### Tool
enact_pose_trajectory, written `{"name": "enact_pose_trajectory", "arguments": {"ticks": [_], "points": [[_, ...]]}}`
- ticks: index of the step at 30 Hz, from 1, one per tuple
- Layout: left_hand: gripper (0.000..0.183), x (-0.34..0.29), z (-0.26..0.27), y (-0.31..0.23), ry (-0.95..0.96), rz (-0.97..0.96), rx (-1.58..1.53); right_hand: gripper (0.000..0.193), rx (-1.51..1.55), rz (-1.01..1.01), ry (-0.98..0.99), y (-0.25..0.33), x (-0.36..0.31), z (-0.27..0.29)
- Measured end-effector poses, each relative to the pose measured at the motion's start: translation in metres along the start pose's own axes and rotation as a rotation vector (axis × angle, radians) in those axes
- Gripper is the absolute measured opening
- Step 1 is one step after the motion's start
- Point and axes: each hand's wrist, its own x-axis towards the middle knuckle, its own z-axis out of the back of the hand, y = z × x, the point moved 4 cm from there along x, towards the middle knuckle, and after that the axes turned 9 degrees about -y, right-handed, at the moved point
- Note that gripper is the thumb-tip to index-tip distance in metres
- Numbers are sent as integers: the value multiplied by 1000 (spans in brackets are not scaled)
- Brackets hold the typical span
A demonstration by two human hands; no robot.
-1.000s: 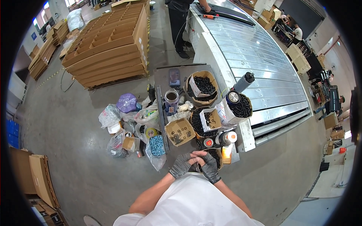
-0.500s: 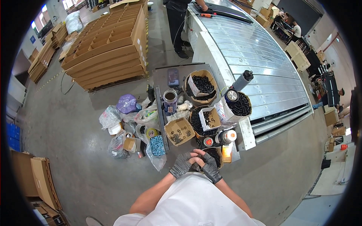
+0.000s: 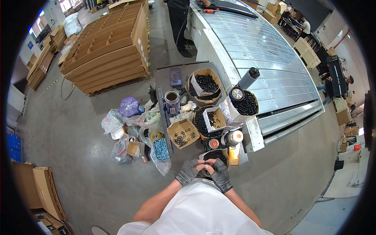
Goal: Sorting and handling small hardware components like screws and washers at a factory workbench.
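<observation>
Both of my hands wear grey gloves with bare fingertips, and they meet in front of my white shirt. The fingers of my left hand (image 3: 189, 171) are pinched against those of my right hand (image 3: 221, 175). Anything between them is too small or hidden to make out. Just beyond, partly covered by the hands, is a carton of small black parts (image 3: 218, 155). Past the left hand lies a shallow cardboard tray (image 3: 177, 128) with dark rings in it. A white box (image 3: 207, 120) holding similar rings rests on a larger carton of black parts.
Two flasks (image 3: 232, 138) stand right of the tray. Left are bluish screws (image 3: 161, 149) and plastic bags (image 3: 112, 122). Beyond, a slatted metal conveyor (image 3: 270, 66) extends right, with a person (image 3: 179, 27) beside it. Stacked cardboard cartons (image 3: 109, 64) sit at far left.
My fingers have shifted from overlapping to meeting at the tips, low over the carton. The view has moved slightly. A person at far right has moved with a long black panel.
</observation>
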Motion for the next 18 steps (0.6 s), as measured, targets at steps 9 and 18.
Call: {"name": "enact_pose_trajectory", "arguments": {"ticks": [9,18], "points": [[40,-12,-5,7,-13,16,-187,11,-67,49,19,-5,1,-2],[31,-7,21,35,-85,254,-543,13,-153,176,97,-2,26,-39]]}}
